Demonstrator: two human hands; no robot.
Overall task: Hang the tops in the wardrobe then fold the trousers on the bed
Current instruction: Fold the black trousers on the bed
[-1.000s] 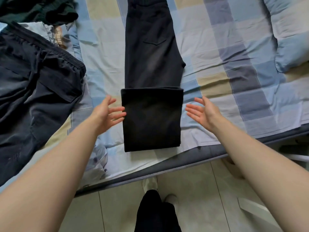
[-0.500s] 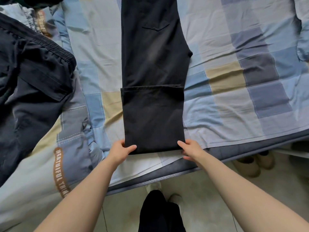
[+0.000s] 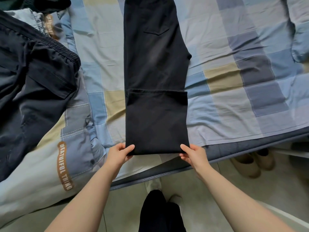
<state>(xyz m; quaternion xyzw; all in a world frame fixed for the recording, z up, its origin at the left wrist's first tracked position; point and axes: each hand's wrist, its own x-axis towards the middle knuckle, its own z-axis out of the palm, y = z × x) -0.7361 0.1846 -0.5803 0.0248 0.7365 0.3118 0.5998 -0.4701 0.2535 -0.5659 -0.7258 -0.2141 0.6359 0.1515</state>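
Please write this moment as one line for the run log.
step: fold trousers | left hand: pinches near-left corner of black trousers | right hand: pinches near-right corner | bed: trousers folded once

Bed: a wide bed [image 3: 234,91] covered by a rumpled checked cotton sheet in pale blue, grey-blue, beige and white; its dark grey mattress edge [image 3: 234,149] runs along the near side.
Centre of bed: long black cotton trousers [image 3: 155,67] lie flat, the lower end folded up into a double layer that reaches the near edge.
Left of bed: dark navy trousers with an elastic waistband [image 3: 33,81] lie crumpled, well apart from the black pair.
Under the navy pair: a pale blue-grey garment with a brown lettered strip [image 3: 65,164] hangs over the bed's edge.
Floor: pale tiled floor [image 3: 200,190]; a pair of tan slippers [image 3: 252,163] sits just beside the bed.
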